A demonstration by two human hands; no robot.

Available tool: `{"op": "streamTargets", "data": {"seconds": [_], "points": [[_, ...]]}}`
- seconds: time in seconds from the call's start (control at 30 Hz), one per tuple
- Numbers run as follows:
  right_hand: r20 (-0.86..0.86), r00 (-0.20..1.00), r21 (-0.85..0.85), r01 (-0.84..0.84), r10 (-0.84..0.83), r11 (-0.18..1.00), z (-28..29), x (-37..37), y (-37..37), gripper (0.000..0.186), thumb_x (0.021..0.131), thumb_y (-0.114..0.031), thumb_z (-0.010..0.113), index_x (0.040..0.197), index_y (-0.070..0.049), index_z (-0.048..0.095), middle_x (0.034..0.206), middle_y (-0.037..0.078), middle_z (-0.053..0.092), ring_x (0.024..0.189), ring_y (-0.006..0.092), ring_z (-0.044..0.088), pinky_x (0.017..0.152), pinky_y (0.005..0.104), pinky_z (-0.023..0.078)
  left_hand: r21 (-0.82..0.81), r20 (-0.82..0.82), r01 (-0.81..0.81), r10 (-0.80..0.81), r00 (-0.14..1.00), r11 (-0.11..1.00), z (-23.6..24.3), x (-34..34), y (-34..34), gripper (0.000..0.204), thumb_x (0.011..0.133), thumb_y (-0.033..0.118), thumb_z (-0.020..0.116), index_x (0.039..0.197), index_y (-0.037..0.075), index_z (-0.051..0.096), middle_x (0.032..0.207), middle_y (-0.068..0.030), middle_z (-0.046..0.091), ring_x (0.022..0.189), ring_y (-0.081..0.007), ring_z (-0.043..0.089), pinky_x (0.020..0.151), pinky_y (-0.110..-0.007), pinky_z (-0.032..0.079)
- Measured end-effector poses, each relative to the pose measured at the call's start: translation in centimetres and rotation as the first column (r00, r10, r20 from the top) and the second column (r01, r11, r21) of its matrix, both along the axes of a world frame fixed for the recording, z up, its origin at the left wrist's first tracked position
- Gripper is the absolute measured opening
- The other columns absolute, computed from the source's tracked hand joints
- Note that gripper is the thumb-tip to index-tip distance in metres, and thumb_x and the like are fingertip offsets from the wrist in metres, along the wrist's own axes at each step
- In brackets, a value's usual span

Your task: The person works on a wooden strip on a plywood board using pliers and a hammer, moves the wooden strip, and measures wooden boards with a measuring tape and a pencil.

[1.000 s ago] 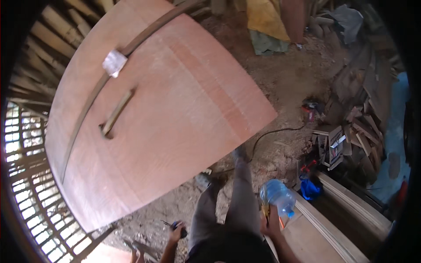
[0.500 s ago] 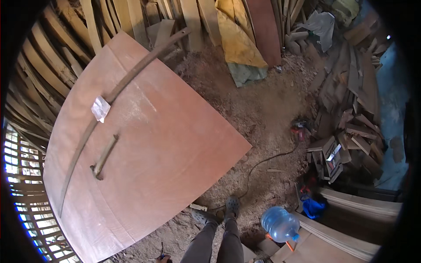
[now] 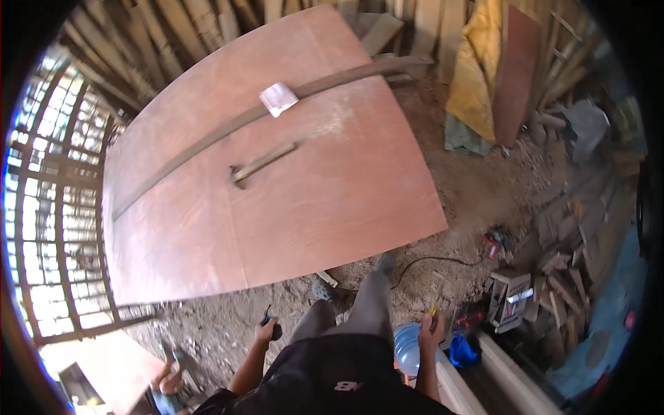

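Observation:
My left hand (image 3: 265,328) is closed on a small dark tool (image 3: 275,330) with blue on it. My right hand (image 3: 431,328) grips a yellow-handled tool (image 3: 434,309), beside the blue water jug (image 3: 407,346). Beyond my legs lies a large pink-tan wooden panel (image 3: 332,200) with a curved front edge. A long dark batten (image 3: 194,156) runs across it, with a crumpled pale sheet (image 3: 279,99) on the batten. A hammer (image 3: 263,164) lies on the panel below the sheet.
Upright planks (image 3: 159,48), a lattice wall (image 3: 62,207) and yellow sheeting (image 3: 470,76) border the space. Scrap wood (image 3: 567,290), a cord (image 3: 429,258), a red power tool (image 3: 496,242) and a blue bag (image 3: 463,351) are rightward. Another person's limbs (image 3: 166,377) show at lower left.
My view has swung about, so the panel shows higher than half a second ago. Both my hands, still gripping tools, are back in view after being mostly out of frame.

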State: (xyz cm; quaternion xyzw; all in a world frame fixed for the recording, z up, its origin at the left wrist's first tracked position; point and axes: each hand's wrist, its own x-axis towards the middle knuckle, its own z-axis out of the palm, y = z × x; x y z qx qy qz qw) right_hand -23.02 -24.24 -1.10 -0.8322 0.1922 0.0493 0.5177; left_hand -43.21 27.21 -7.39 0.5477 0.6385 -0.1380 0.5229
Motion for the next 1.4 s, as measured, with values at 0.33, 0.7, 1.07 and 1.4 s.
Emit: {"op": "streamTargets", "data": {"seconds": [0.33,0.7,1.07,1.4], "points": [[0.229,0.671,-0.254,-0.658,0.705,0.709,9.0,38.5,6.7,0.027,0.101,-0.020,0.063,0.114,0.003,0.058,0.112,0.021,0.058,0.098,0.0362,0.059,0.087,0.0449,0.048,0.004,0.180,-0.652,0.641,0.747,0.758,3.5,0.8,-16.6,0.025,0.098,0.029,0.070,0.085,0.009,0.062,0.072,-0.0017,0.061,0.059,-0.0148,0.061,0.057,-0.032,0.054],[0.171,0.616,-0.310,-0.708,0.769,0.635,6.5,47.6,2.2,0.022,0.099,-0.014,0.064,0.112,0.002,0.058,0.120,0.020,0.058,0.106,0.0333,0.060,0.095,0.0412,0.048,0.164,-0.098,-0.569,0.588,0.803,0.806,8.4,9.6,-36.6,0.029,0.092,0.032,0.076,0.097,0.003,0.074,0.080,-0.0006,0.068,0.070,-0.0116,0.062,0.067,-0.028,0.049],[0.141,0.022,-0.397,-0.915,0.990,0.077,12.0,45.7,10.2,0.028,0.089,-0.015,0.072,0.111,-0.003,0.062,0.134,0.021,0.056,0.119,0.0432,0.061,0.097,0.0497,0.053,0.256,0.084,-0.594,0.594,0.800,0.763,5.7,17.3,-40.8,0.060,0.086,0.050,0.078,0.118,0.000,0.075,0.097,-0.0139,0.078,0.093,-0.0201,0.073,0.088,-0.035,0.054],[0.005,-0.496,-0.650,-0.662,0.869,-0.374,13.1,53.5,18.0,0.036,0.083,-0.014,0.076,0.116,-0.004,0.069,0.132,0.014,0.058,0.118,0.0371,0.060,0.098,0.0486,0.052,0.016,0.231,-0.903,0.877,0.421,0.429,4.4,17.1,-49.8,0.039,0.092,0.042,0.076,0.097,0.003,0.077,0.084,0.0001,0.069,0.074,-0.0097,0.061,0.069,-0.027,0.048]]}}
